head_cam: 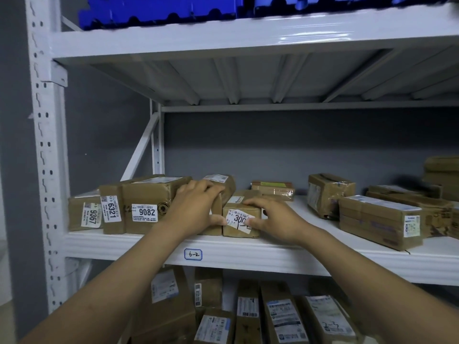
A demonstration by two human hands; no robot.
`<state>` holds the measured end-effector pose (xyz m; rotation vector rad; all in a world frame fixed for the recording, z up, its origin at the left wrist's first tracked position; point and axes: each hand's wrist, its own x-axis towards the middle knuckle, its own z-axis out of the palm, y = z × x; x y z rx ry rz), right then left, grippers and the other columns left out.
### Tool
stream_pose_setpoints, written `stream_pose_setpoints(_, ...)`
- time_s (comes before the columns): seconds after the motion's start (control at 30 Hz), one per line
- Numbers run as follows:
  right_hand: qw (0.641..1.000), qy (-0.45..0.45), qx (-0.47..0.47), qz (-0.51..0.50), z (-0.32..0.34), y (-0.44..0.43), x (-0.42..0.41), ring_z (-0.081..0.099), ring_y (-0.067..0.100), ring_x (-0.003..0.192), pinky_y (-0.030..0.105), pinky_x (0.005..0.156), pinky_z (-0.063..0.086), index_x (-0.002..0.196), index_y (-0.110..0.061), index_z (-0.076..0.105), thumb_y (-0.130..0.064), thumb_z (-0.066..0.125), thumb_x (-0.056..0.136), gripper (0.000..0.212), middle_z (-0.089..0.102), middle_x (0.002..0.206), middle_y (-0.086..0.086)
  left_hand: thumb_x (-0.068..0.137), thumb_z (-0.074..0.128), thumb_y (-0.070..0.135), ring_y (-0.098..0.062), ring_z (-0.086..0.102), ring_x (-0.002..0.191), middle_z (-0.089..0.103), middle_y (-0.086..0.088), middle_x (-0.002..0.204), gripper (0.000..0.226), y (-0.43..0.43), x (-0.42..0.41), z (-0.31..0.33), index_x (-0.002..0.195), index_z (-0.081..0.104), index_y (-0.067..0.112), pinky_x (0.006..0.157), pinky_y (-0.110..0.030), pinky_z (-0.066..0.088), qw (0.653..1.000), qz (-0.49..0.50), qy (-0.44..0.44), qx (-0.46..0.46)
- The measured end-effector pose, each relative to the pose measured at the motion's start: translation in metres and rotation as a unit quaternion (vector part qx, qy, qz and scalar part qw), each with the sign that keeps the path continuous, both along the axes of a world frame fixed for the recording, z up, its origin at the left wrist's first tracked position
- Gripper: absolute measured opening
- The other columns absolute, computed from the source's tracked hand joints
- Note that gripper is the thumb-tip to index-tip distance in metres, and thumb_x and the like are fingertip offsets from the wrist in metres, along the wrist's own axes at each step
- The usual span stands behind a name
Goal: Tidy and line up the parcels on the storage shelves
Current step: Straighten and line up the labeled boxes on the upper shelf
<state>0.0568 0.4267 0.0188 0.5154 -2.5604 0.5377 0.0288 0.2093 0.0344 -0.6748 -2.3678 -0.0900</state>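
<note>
Right hand clasps the small parcel at the shelf front; left hand grips the tall parcel touching it, likely squaring both flush, labels out.

I am in a parcel storeroom. White steel racking with slotted uprights holds taped brown parcels, many bearing a printed number label. A handwritten tag, 6-2, marks the shelf edge. Blue crates sit above, against a grey wall.
</note>
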Motion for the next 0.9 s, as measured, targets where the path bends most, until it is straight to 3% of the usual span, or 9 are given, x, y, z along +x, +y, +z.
stream_pose_setpoints(0.2,0.998,0.011,0.063,-0.013,0.009,0.006,0.005,0.048,0.014,0.124,0.024,0.096,0.038,0.139,-0.027,0.047,-0.047,0.058,0.092,0.053,0.051,0.141,-0.005,0.083,0.050,0.068,-0.019,0.041,0.126,0.046,0.003,0.139,0.067,0.024,0.008,0.015,0.137,0.044,0.029,0.101,-0.035,0.034,0.999,-0.013,0.041,-0.029)
stream_pose_setpoints(0.3,0.992,0.004,0.096,-0.079,0.020,0.032,0.006,0.045,0.018,0.131,0.039,0.104,0.041,0.141,-0.029,0.044,-0.063,0.054,0.086,0.066,0.047,0.145,-0.005,0.088,0.052,0.058,-0.019,0.042,0.125,0.048,0.002,0.138,0.058,0.051,0.004,0.032,0.138,0.046,0.028,0.100,-0.035,0.037,0.997,-0.048,0.056,-0.020)
stream_pose_setpoints(0.37,0.977,0.014,0.157,-0.145,0.030,0.057,0.005,0.050,0.022,0.126,0.041,0.098,0.045,0.138,-0.031,0.048,-0.068,0.052,0.084,0.065,0.051,0.141,-0.003,0.089,0.055,0.052,-0.021,0.043,0.125,0.048,0.000,0.137,0.054,0.073,-0.005,0.045,0.137,0.047,0.027,0.100,-0.036,0.039,0.997,-0.060,0.046,-0.032)
stream_pose_setpoints(0.5,0.948,0.042,0.231,-0.213,0.049,0.103,-0.002,0.055,0.024,0.113,0.034,0.089,0.045,0.130,-0.033,0.055,-0.063,0.054,0.085,0.054,0.058,0.126,0.000,0.090,0.058,0.050,-0.023,0.041,0.129,0.045,-0.002,0.142,0.056,0.119,-0.036,0.063,0.140,0.045,0.028,0.101,-0.036,0.037,0.996,-0.069,-0.031,-0.052)
stream_pose_setpoints(0.63,0.947,0.025,0.245,-0.206,0.063,0.141,-0.023,0.055,0.024,0.109,0.033,0.084,0.047,0.125,-0.035,0.057,-0.055,0.056,0.087,0.043,0.058,0.121,0.000,0.088,0.059,0.052,-0.023,0.040,0.132,0.041,-0.002,0.146,0.060,0.165,-0.076,0.073,0.141,0.043,0.029,0.104,-0.034,0.034,0.992,-0.057,-0.075,-0.088)
stream_pose_setpoints(0.73,0.948,0.015,0.256,-0.187,0.071,0.158,-0.042,0.055,0.025,0.113,0.033,0.088,0.047,0.125,-0.035,0.057,-0.052,0.059,0.085,0.043,0.057,0.123,0.001,0.089,0.060,0.049,-0.023,0.040,0.133,0.041,-0.003,0.148,0.061,0.200,-0.114,0.078,0.141,0.044,0.024,0.107,-0.030,0.032,0.984,-0.063,-0.110,-0.126)
stream_pose_setpoints(0.83,0.947,-0.026,0.266,-0.179,0.073,0.179,-0.062,0.054,0.026,0.116,0.037,0.091,0.047,0.127,-0.033,0.055,-0.049,0.061,0.085,0.046,0.055,0.128,0.001,0.087,0.063,0.048,-0.025,0.047,0.127,0.047,-0.004,0.141,0.059,0.229,-0.155,0.080,0.137,0.048,0.022,0.104,-0.034,0.039,0.972,-0.055,-0.148,-0.172)
stream_pose_setpoints(0.9,0.943,-0.042,0.269,-0.193,0.072,0.194,-0.074,0.054,0.028,0.115,0.035,0.088,0.047,0.127,-0.023,0.052,-0.045,0.063,0.084,0.050,0.053,0.129,0.004,0.087,0.064,0.046,-0.026,0.055,0.115,0.057,-0.004,0.129,0.050,0.245,-0.176,0.077,0.128,0.054,0.020,0.096,-0.033,0.045,0.963,-0.059,-0.167,-0.201)
